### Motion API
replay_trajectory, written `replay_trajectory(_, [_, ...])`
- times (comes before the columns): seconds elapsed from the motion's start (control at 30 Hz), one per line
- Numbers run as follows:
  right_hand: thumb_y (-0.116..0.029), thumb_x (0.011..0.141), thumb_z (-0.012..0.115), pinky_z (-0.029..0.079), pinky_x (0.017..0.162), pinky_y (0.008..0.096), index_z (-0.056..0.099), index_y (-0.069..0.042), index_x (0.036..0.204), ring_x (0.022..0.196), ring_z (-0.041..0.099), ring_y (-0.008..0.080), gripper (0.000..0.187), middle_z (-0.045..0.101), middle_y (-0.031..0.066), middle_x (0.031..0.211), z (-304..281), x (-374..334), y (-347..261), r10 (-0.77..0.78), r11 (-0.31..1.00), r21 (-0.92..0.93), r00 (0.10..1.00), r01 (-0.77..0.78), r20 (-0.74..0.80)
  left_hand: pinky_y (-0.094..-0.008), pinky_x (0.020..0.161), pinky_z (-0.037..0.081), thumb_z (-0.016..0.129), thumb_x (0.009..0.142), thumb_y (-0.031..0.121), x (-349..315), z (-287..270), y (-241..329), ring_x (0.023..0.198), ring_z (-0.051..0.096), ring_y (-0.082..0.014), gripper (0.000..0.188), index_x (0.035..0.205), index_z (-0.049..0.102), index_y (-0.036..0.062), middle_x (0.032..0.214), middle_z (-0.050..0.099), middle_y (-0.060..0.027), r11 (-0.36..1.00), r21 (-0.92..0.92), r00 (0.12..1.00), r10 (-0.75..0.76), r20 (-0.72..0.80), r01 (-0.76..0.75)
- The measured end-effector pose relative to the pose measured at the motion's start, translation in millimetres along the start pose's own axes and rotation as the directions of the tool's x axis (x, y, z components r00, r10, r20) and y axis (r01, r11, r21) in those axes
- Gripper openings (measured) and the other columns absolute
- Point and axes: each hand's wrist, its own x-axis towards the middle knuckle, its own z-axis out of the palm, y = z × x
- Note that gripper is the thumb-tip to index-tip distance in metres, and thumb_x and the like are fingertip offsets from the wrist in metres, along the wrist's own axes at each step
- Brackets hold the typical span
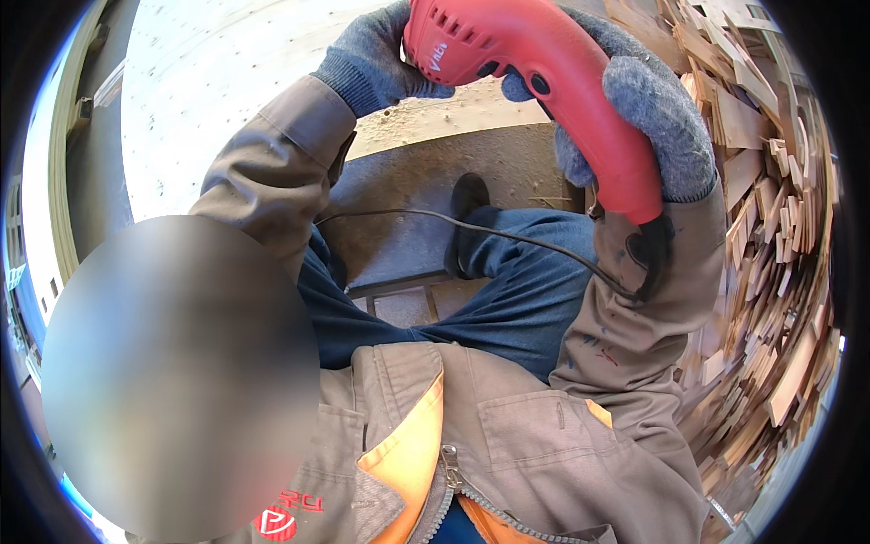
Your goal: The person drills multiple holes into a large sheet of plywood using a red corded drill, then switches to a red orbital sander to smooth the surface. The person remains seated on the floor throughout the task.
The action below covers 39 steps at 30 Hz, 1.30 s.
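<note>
A red corded power tool [562,72] with a vented housing and a curved handle fills the top of the view. Its working end is cut off by the upper edge, so its exact kind does not show. Around the handle are the fingers of my right hand [666,113], in a grey fuzzy glove. My left hand [372,59], gloved in grey too, is closed against the vented housing. A black power cord [507,236] leaves the handle's end, loops by my right forearm and crosses over my legs. Beneath the tool lies a pale board [227,100] strewn with wood chips and sawdust.
A large heap of wood offcuts [770,208] rises along the right side. Long timber edges [62,172] run along the far left. Below the board is a dark panel [399,190], with my shoe [469,195] beside it. A round blur covers the lower left.
</note>
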Motion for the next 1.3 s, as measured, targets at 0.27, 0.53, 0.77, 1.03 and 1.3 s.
replay_trajectory(0.27, [-0.036, 0.092, 0.072, 0.057, 0.062, 0.0285, 0.054, 0.000, 0.142, 0.073, 0.068, 0.0167, 0.064, 0.070, 0.0138, 0.105, -25, -8, 6, 0.002, 1.000, 0.008, 0.998, -0.001, -0.055, -0.0386, 0.103, 0.055, 0.097, 0.069, 0.019, 23, 33, 2, 0.118, 0.066, -0.0183, 0.072, 0.131, 0.063, 0.0065, 0.128, 0.070, -0.0079, 0.955, 0.286, 0.995, 0.096, -0.036, -0.081])
replay_trajectory(0.53, [-0.036, 0.092, 0.072, 0.057, 0.058, 0.0282, 0.052, -0.001, 0.143, 0.068, 0.068, 0.0160, 0.065, 0.070, 0.0137, 0.104, -43, -7, 8, 0.012, 1.000, 0.012, 0.996, -0.011, -0.087, -0.0373, 0.103, 0.055, 0.097, 0.070, 0.019, 44, 57, -20, 0.118, 0.065, -0.0171, 0.073, 0.133, 0.062, 0.0075, 0.129, 0.069, -0.0065, 0.979, 0.204, 0.999, 0.034, -0.036, -0.026])
replay_trajectory(0.77, [-0.037, 0.092, 0.072, 0.056, 0.059, 0.0280, 0.053, 0.000, 0.142, 0.070, 0.067, 0.0158, 0.065, 0.069, 0.0131, 0.104, -52, -7, 3, 0.060, 0.998, -0.001, 0.994, -0.060, -0.093, -0.0377, 0.102, 0.055, 0.098, 0.069, 0.017, 56, 74, -31, 0.116, 0.066, -0.0176, 0.072, 0.131, 0.063, 0.0081, 0.126, 0.070, -0.0063, 0.982, 0.186, 0.999, 0.017, -0.042, -0.008])
replay_trajectory(1.03, [-0.037, 0.091, 0.073, 0.056, 0.060, 0.0278, 0.053, 0.000, 0.142, 0.071, 0.067, 0.0155, 0.066, 0.069, 0.0125, 0.104, -54, 1, 1, 0.100, 0.995, -0.020, 0.991, -0.103, -0.083, -0.0343, 0.100, 0.055, 0.097, 0.071, 0.021, 68, 77, -49, 0.111, 0.067, -0.0153, 0.064, 0.126, 0.067, 0.0088, 0.121, 0.072, -0.0043, 0.954, 0.270, 0.990, -0.109, -0.095, 0.131])
replay_trajectory(1.3, [-0.038, 0.090, 0.074, 0.055, 0.062, 0.0276, 0.054, 0.000, 0.141, 0.072, 0.066, 0.0153, 0.067, 0.069, 0.0119, 0.104, -59, 0, 0, 0.125, 0.991, -0.026, 0.987, -0.128, -0.100, -0.0337, 0.099, 0.055, 0.096, 0.071, 0.022, 71, 79, -53, 0.111, 0.066, -0.0143, 0.063, 0.126, 0.067, 0.0093, 0.123, 0.072, -0.0041, 0.952, 0.289, 0.995, -0.091, -0.045, 0.100])
